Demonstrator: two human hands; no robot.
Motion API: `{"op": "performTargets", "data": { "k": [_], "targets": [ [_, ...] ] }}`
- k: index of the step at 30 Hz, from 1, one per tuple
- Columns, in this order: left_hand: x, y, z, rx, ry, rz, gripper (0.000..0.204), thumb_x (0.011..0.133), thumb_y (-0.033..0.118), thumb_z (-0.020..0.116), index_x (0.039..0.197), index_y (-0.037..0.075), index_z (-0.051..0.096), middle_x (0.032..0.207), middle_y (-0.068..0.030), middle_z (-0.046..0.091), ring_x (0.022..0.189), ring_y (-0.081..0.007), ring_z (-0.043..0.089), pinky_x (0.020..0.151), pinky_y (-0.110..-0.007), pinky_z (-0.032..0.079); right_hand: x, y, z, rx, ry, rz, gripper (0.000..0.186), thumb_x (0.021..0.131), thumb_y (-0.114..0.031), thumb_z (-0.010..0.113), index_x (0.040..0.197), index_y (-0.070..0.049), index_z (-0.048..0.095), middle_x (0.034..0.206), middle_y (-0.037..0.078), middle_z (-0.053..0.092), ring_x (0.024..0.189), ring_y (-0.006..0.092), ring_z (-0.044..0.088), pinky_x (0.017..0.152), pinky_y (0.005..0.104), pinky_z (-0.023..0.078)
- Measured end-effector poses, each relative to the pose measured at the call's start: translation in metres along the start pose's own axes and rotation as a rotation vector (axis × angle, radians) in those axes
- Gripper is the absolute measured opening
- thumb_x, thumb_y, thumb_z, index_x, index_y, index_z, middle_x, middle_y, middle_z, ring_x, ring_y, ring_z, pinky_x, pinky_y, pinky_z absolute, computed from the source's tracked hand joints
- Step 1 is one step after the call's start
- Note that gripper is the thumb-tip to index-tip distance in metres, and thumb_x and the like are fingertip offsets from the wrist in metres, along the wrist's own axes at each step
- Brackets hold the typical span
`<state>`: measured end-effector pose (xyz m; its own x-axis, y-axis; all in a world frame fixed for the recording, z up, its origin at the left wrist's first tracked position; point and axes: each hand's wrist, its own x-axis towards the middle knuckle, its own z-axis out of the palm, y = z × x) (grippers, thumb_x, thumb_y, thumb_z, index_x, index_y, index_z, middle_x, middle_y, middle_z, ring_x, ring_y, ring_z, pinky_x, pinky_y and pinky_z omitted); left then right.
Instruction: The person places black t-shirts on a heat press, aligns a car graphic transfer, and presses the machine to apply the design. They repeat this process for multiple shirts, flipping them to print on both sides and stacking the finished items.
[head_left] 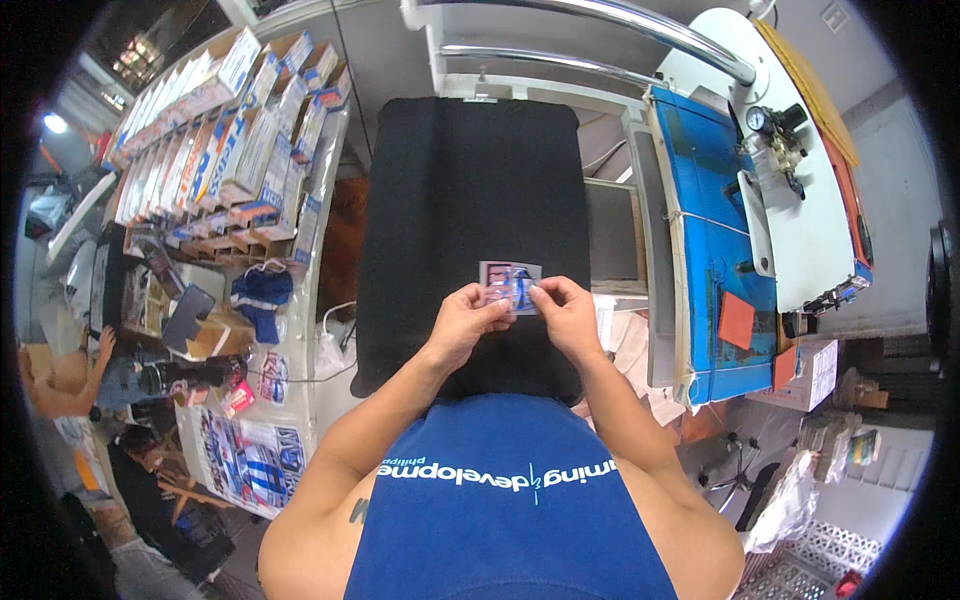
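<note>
A small printed card or sheet (511, 280) with red, white and blue graphics is held over the lower middle of a black padded platen (470, 180). My left hand (470, 322) pinches the card at its lower left corner between thumb and fingers. My right hand (560, 312) grips its right side, the thumb lying near the edge. The card's far edge stands clear of my fingers.
Left are cardboard slots of packages (205, 160), navy fabric (260, 300) and printed sheets (245, 465). Right stand a blue board (700, 170) and white machine panel with gauge (800, 220). Chrome bars (600, 58) cross behind. Another person's arm (75, 385) shows at far left.
</note>
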<state>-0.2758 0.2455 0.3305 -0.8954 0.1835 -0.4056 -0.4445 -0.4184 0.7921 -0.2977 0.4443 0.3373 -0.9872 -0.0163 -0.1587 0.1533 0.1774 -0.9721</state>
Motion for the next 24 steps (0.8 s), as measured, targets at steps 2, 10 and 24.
{"op": "performTargets", "data": {
  "k": [2,10,24],
  "targets": [
    [0.022,0.011,0.005,0.186,-0.039,0.054,0.026,0.098,0.011,0.074,0.121,0.001,0.064,0.105,-0.0091,0.073,0.090,-0.0154,0.071,0.082,-0.030,0.058,0.008,0.003,-0.024,-0.084,0.052,0.129,0.017,0.096,-0.016,0.076,0.099,0.001,0.076,0.084,0.003,0.073,0.078,0.0081,0.063,0.072,0.0270,0.052],
    [0.242,0.130,-0.010,1.519,0.112,0.853,0.021,0.090,0.003,0.065,0.110,0.005,0.073,0.113,-0.0155,0.070,0.111,-0.0390,0.064,0.098,-0.048,0.051,0.109,0.010,-0.066,-0.191,0.225,0.111,0.025,0.093,-0.022,0.079,0.102,0.002,0.078,0.078,0.009,0.074,0.061,0.0125,0.065,0.059,0.0312,0.052],
    [0.254,0.109,0.006,1.509,-0.026,0.963,0.030,0.094,0.013,0.064,0.123,0.006,0.067,0.131,-0.0134,0.064,0.134,-0.0353,0.053,0.114,-0.061,0.036,0.252,-0.003,-0.052,-0.649,0.438,-0.265,0.026,0.090,-0.021,0.074,0.110,-0.005,0.073,0.111,0.018,0.069,0.106,0.0383,0.065,0.094,0.0475,0.052]
  ]
}}
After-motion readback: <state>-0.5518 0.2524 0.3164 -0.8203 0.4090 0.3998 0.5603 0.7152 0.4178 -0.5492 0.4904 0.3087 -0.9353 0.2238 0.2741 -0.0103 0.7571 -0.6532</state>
